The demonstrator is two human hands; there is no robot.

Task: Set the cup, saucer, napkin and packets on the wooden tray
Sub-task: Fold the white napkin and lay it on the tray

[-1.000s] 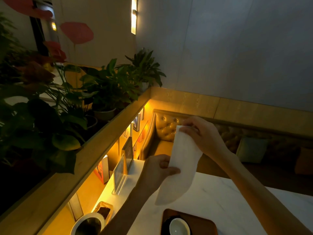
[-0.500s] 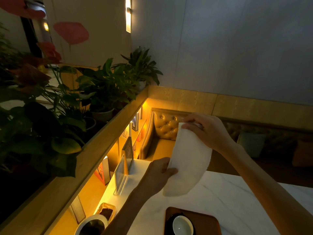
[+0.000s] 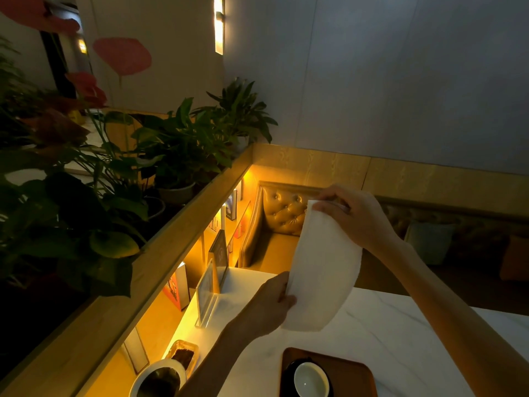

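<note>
- A white napkin (image 3: 323, 270) hangs at centre frame, held between both hands above the marble table (image 3: 400, 333).
- The right hand (image 3: 352, 216) pinches its top edge with curled fingers. The left hand (image 3: 269, 305), lower down, pinches its left edge.
- At the bottom edge, a wooden tray (image 3: 352, 368) holds a pale cup (image 3: 310, 379), apparently on a dark saucer (image 3: 289, 371). The frame cuts off all three.
</note>
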